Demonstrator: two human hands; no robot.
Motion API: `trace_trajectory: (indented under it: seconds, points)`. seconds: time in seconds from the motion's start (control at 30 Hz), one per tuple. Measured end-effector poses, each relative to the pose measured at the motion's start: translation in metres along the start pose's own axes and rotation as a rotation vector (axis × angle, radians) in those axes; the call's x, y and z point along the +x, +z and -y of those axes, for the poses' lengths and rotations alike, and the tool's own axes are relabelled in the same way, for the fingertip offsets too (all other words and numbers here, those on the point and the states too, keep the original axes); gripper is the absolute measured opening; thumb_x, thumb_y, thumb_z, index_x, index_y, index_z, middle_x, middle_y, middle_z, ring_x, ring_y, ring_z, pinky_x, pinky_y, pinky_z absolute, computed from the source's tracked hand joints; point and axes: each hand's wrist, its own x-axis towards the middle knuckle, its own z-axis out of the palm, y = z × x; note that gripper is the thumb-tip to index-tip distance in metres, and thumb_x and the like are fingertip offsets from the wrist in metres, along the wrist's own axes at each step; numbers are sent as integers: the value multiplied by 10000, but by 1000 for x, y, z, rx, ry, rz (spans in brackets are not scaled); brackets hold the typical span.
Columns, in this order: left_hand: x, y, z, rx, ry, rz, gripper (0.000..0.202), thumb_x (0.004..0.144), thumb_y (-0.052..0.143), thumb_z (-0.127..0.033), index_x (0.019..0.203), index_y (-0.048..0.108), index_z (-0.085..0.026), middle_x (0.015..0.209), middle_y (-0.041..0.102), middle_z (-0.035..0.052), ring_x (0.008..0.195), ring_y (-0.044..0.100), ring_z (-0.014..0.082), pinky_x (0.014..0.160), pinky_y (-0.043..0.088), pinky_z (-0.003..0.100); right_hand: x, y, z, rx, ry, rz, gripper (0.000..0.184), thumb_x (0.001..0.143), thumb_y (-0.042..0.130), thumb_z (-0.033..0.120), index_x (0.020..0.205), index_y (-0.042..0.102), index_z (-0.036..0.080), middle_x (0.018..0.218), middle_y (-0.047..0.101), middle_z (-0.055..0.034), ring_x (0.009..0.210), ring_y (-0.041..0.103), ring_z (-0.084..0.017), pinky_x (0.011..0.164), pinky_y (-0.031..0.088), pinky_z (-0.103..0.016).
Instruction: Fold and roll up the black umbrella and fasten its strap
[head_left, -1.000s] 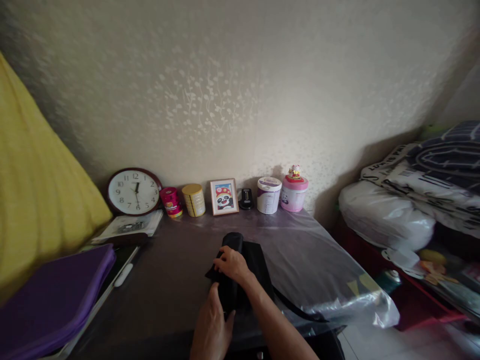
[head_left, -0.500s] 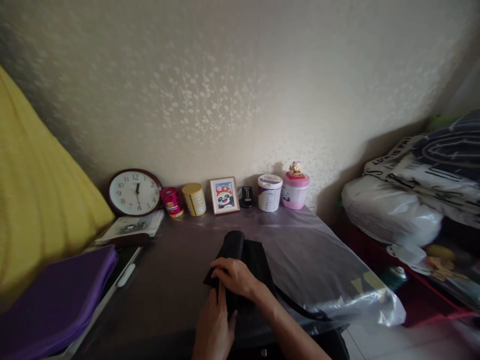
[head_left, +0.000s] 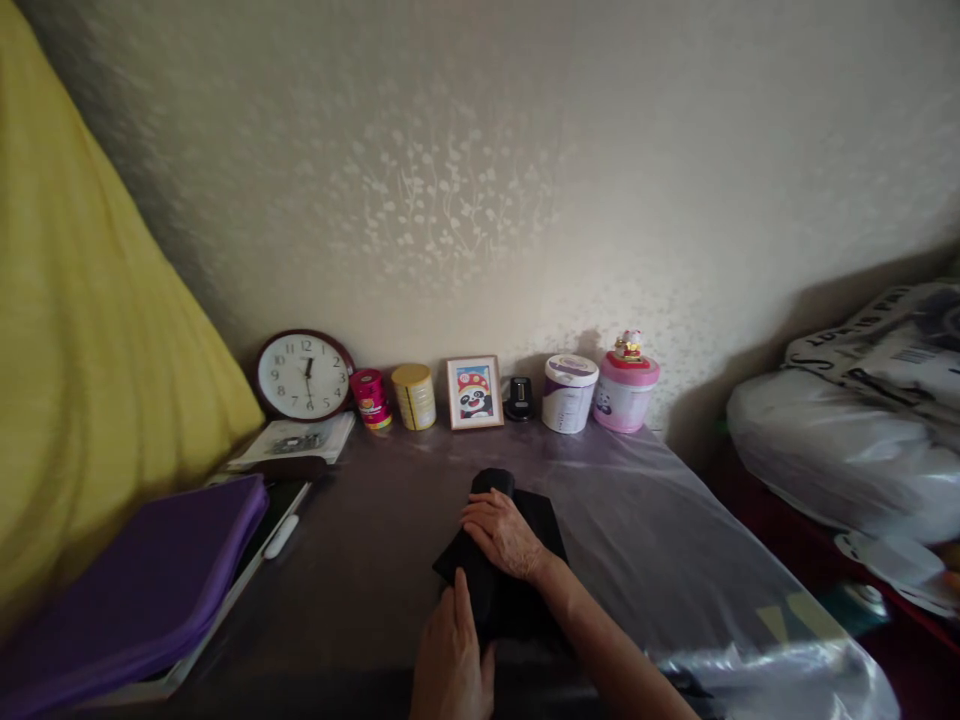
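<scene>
A black cloth item, partly rolled or folded, lies on the dark table in front of me. My right hand rests flat on top of it, fingers stretched out and pressing it down. At the near end of the cloth my left hand touches it, fingers extended and together along its left edge. The rolled end of the cloth pokes out beyond my right hand toward the wall.
Along the wall stand a round clock, a red can, a gold tin, a framed panda picture, a white tub and a pink jar. A purple case lies left; clear plastic sheeting covers the table's right side.
My right hand has flattened and slid forward over the black cloth. My left hand stays at its near end. The camera has shifted, so everything sits further right.
</scene>
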Motion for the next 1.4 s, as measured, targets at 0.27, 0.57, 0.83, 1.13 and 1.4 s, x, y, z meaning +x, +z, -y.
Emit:
trace_trajectory:
  seconds: [0.27,0.57,0.83,1.13,1.4]
  points:
    - [6,-14,-9,-12,-85,134,801,672,459,-156,1402,142,-67,1274,474,168,1135,462,270,950,359,385,32,2,-42,-86,138,16,260,888,415,236,938,669,257,1060,669,-9,1175,443,-181,1056,177,-418]
    - [6,-17,-11,8,-91,149,753,701,402,-148,1407,143,-97,1273,471,151,1132,457,263,940,364,385,46,-3,-60,-53,503,-143,216,869,449,253,831,660,223,978,676,-64,994,571,-192,927,361,-325]
    - [1,-29,-25,60,-52,22,624,776,353,-124,1374,204,-35,1122,524,149,1041,498,232,908,388,362,-42,-48,-65,-69,779,-362,343,868,333,294,1004,618,160,1005,657,-106,967,592,-216,859,422,-336]
    - [1,-35,-27,95,-51,10,614,777,373,-135,1362,223,-25,1110,529,147,1032,503,225,892,395,340,-99,-31,-23,255,859,-441,401,765,481,428,1035,626,168,989,676,-92,934,618,-236,831,455,-342]
    - [1,-35,-28,126,-50,27,619,777,395,-132,1363,223,-30,1147,526,149,1057,501,217,895,387,323,-100,-21,-4,230,858,-487,398,707,545,383,1016,634,149,835,688,-71,818,635,-237,751,478,-332]
